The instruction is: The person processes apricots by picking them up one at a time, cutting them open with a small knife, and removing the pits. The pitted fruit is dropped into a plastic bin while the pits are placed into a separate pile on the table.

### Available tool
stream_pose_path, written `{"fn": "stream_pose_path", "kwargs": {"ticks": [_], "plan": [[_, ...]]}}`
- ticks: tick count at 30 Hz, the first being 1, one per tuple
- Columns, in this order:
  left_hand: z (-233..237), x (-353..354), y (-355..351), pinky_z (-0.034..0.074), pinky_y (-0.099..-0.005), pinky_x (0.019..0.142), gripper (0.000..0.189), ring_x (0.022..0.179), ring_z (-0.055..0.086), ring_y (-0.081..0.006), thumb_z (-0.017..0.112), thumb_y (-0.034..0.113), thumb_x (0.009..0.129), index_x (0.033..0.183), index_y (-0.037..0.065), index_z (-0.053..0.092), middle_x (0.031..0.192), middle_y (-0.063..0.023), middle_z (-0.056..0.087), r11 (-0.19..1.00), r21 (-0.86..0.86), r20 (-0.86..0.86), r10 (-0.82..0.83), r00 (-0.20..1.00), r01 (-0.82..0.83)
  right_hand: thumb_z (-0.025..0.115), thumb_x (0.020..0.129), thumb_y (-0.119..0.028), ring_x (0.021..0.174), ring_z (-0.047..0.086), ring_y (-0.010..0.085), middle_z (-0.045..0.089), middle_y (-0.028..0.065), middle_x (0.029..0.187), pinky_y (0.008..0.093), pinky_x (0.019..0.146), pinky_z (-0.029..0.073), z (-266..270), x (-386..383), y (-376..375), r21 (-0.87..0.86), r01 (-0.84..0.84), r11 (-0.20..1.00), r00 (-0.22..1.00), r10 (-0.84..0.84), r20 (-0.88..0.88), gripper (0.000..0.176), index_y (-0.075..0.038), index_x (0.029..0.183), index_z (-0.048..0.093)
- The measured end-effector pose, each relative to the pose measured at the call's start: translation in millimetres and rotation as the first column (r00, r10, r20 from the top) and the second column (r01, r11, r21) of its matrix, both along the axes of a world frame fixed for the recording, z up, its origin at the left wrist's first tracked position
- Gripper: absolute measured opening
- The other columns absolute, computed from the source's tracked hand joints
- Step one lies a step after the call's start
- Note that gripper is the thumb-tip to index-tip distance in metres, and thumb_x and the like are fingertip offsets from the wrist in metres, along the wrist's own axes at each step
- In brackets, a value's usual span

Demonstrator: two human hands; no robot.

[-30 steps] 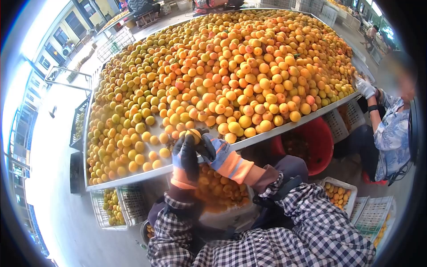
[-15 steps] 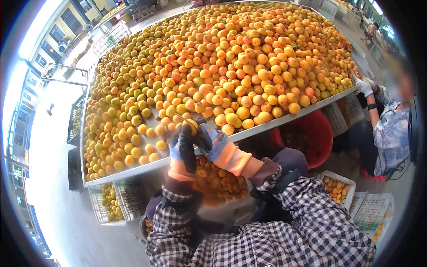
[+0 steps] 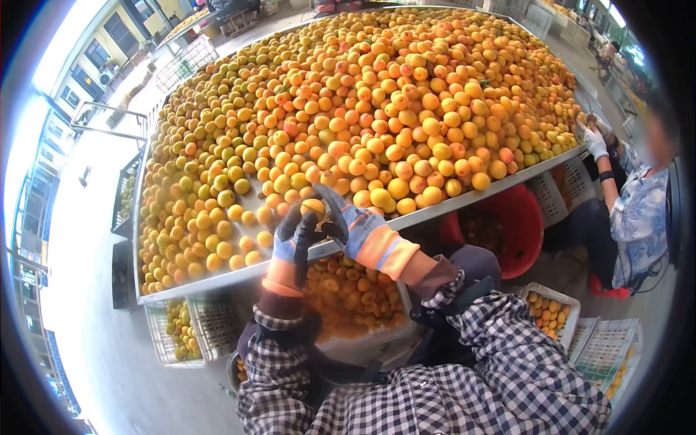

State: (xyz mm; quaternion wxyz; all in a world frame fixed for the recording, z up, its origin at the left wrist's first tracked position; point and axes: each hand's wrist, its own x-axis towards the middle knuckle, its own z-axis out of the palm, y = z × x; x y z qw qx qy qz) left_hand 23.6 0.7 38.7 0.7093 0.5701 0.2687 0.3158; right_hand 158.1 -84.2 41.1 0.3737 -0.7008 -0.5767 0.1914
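Observation:
Both hands wear grey, orange and blue work gloves with dark fingers and meet above the near edge of a metal-rimmed table [image 3: 210, 281]. My left hand [image 3: 291, 243] is closed on an apricot [image 3: 313, 208] and holds it up. My right hand [image 3: 353, 225] is bent around the apricot's other side, index finger raised along it and thumb below. A thin, small thing shows by the right fingertips under the apricot; its kind is too small to tell. Heaped whole apricots [image 3: 406, 109] cover the table. Below my hands, a tub [image 3: 395, 330] holds opened apricots [image 3: 355, 293].
A red basin [image 3: 523, 235] stands under the table's right side. Crates of apricots sit at lower left [image 3: 210, 330] and lower right [image 3: 565, 335]. At the right, another person [image 3: 638, 217] with a white-gloved hand [image 3: 596, 141] reaches to the table's edge.
The fingers of my right hand have opened out a little, with the index finger raised, and more of the apricot shows. A thin strip above the apricot is no longer seen there.

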Motion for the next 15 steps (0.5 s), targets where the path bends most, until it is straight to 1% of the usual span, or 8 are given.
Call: {"fn": "stream_pose_path", "kwargs": {"ticks": [1,5,7,8,10,11,13,15], "plan": [[4.1,-3.1,1.5,0.051,-0.0256,0.072,0.045,0.083,0.062,-0.0140,0.061,0.032,0.092,0.123,0.000,0.055,0.098,-0.0059,0.064,1.000,0.021,-0.083,-0.009,0.996,0.011,0.057,0.087,-0.018,0.089,0.062,0.0392,0.064,0.0224,0.099,0.0458,0.073,0.051,-6.0,0.0,2.8,0.042,-0.026,0.999,1.000,0.027,-0.010,0.061,-0.014,0.142,0.030],[-3.6,-5.0,9.3,0.049,-0.0223,0.065,0.041,0.076,0.060,-0.0099,0.063,0.030,0.091,0.118,0.000,0.058,0.092,-0.0041,0.064,0.999,0.050,-0.132,-0.009,0.991,0.015,0.056,0.087,-0.016,0.088,0.063,0.0386,0.064,0.0208,0.100,0.0451,0.071,0.052,-9.2,-2.7,3.5,0.152,-0.093,0.984,0.996,0.091,0.018,0.062,-0.017,0.143,0.029],[-10.6,1.9,8.9,0.044,-0.0190,0.058,0.035,0.069,0.056,-0.0065,0.063,0.028,0.090,0.111,0.000,0.062,0.084,-0.0012,0.063,0.941,0.324,-0.137,0.153,0.979,-0.101,0.058,0.086,-0.011,0.088,0.063,0.0368,0.061,0.0192,0.108,0.0419,0.071,0.052,-1.7,-8.8,0.8,-0.006,-0.090,0.996,0.995,0.090,-0.032,0.063,-0.015,0.143,0.031],[-11.1,4.0,6.9,0.044,-0.0190,0.058,0.035,0.069,0.056,-0.0065,0.063,0.028,0.090,0.111,0.000,0.062,0.084,-0.0012,0.063,0.941,0.322,-0.140,0.157,0.978,-0.105,0.058,0.086,-0.011,0.088,0.063,0.0368,0.061,0.0192,0.108,0.0419,0.071,0.052,-5.3,-9.6,2.9,-0.009,-0.094,0.996,0.995,0.094,-0.034,0.063,-0.015,0.143,0.031],[-10.5,6.2,4.6,0.041,-0.0180,0.055,0.031,0.067,0.054,-0.0052,0.062,0.027,0.090,0.104,-0.001,0.064,0.081,0.0008,0.062,0.905,0.368,0.008,0.227,0.974,-0.214,0.058,0.085,-0.008,0.089,0.063,0.0355,0.062,0.0182,0.108,0.0405,0.072,0.052,-12.5,-11.7,9.1,0.165,-0.124,0.978,0.988,0.137,-0.065,0.061,-0.012,0.141,0.034],[-7.9,5.2,4.5,0.041,-0.0180,0.055,0.031,0.067,0.054,-0.0052,0.062,0.027,0.090,0.104,-0.001,0.064,0.081,0.0008,0.062,0.904,0.369,0.008,0.227,0.974,-0.214,0.058,0.085,-0.008,0.089,0.063,0.0355,0.062,0.0182,0.108,0.0405,0.072,0.052,-12.5,-12.7,10.4,0.166,-0.125,0.978,0.988,0.137,-0.065,0.061,-0.012,0.141,0.034],[-2.5,1.6,2.2,0.040,-0.0176,0.054,0.031,0.064,0.053,-0.0052,0.063,0.027,0.089,0.102,-0.001,0.063,0.080,0.0007,0.062,0.883,0.420,0.007,0.228,0.974,-0.210,0.057,0.087,-0.011,0.092,0.064,0.0372,0.064,0.0199,0.104,0.0431,0.074,0.053,-11.8,-14.9,10.3,0.331,-0.134,0.934,0.957,0.209,-0.203,0.061,-0.014,0.142,0.030],[-5.1,-1.4,1.4,0.040,-0.0177,0.053,0.031,0.063,0.053,-0.0054,0.062,0.026,0.089,0.103,-0.001,0.063,0.080,0.0001,0.062,0.886,0.417,0.008,0.220,0.975,-0.203,0.056,0.086,-0.008,0.093,0.064,0.0357,0.063,0.0192,0.107,0.0408,0.075,0.053,-12.9,-15.9,5.7,0.332,-0.124,0.935,0.930,0.226,-0.290,0.061,-0.012,0.141,0.031]]}}
